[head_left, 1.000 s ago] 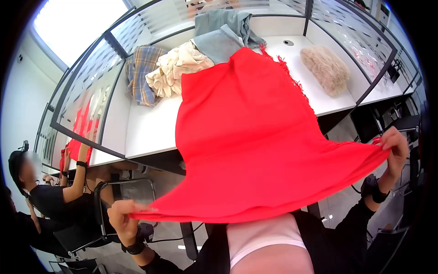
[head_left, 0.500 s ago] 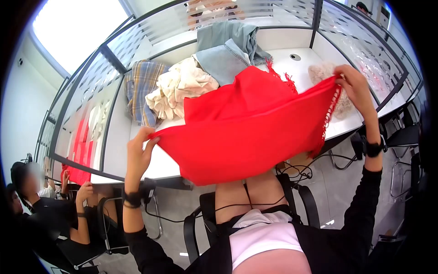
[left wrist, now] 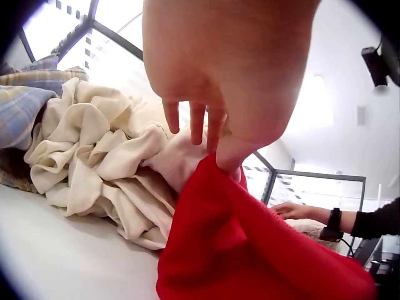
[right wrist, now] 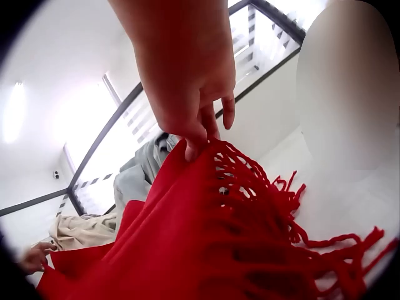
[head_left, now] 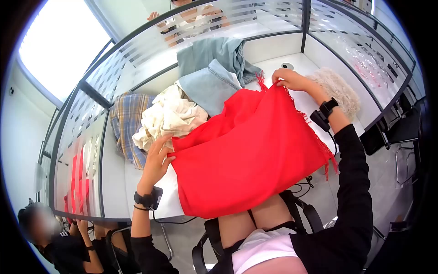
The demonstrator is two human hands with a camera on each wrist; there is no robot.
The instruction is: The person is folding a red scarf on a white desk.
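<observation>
A red shawl (head_left: 242, 150) with fringe down its right side spreads between both hands, partly over the white desk, its lower fold hanging past the front edge. My left hand (head_left: 156, 160) pinches its left corner between thumb and fingers, close beside a crumpled cream cloth (head_left: 171, 114). In the left wrist view, the other fingers of that hand point down behind the red fabric (left wrist: 219, 244). My right hand (head_left: 292, 81) pinches the far right corner at the fringe, near a fluffy beige bundle (head_left: 337, 91). The knotted fringe (right wrist: 250, 181) dangles below those fingers in the right wrist view.
A plaid cloth (head_left: 130, 118) lies left of the cream cloth, and blue-grey garments (head_left: 212, 84) are heaped at the back. Framed glass partitions (head_left: 82, 150) enclose the desk (head_left: 171, 196). Another person (head_left: 59, 242) sits at the left; cables and chairs are below.
Both hands have moved forward from near the body over the desk, bringing the near edge of the red shawl up toward its far part. The hands have come closer together.
</observation>
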